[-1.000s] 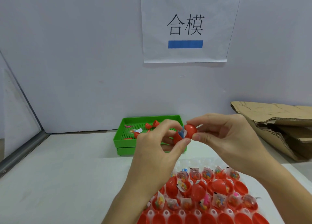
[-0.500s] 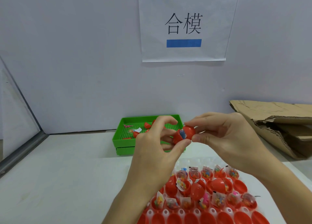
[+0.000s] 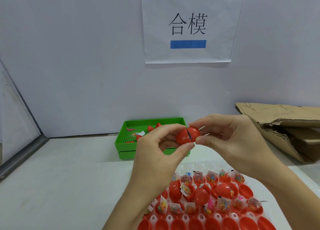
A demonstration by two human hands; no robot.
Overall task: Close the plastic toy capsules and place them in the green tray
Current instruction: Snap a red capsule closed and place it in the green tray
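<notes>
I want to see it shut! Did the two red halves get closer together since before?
Yes. The red capsule, in front of the green tray, showed a gap with a bag inside; now only a thin seam remains.

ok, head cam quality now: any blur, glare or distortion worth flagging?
Head view: sharp on both hands and the red capsule; even, soft lighting with faint shadows under the green tray; no harsh glare; wide-angle bending shows at the left rail; the wall sign reads clearly.
</notes>
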